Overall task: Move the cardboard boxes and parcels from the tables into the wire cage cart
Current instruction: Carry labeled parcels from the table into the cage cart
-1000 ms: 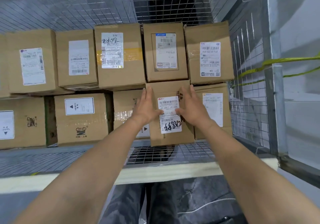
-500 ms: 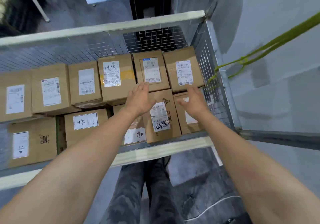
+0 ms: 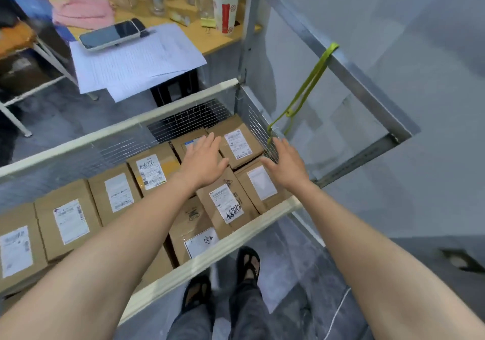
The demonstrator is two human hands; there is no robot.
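The wire cage cart (image 3: pixel 183 119) holds several brown cardboard boxes with white shipping labels. One box with black handwriting on its label (image 3: pixel 225 205) lies near the cart's front right corner. My left hand (image 3: pixel 203 160) hovers over the boxes with fingers straight, holding nothing. My right hand (image 3: pixel 287 162) hovers by the cart's right mesh wall, fingers straight and spread, also holding nothing. Neither hand plainly touches a box.
Behind the cart stands a wooden table (image 3: pixel 199 37) with papers (image 3: pixel 131 61), a phone (image 3: pixel 110 35), a paper cup (image 3: pixel 225 6), glass bottles and a pink cloth (image 3: pixel 81 11). A green strap (image 3: pixel 307 85) hangs from the metal frame at right. My sandalled feet stand on grey floor below.
Both hands let go of the handwritten-label box and lifted off it. The view pulled back and up, so the table behind the cart has come into sight.
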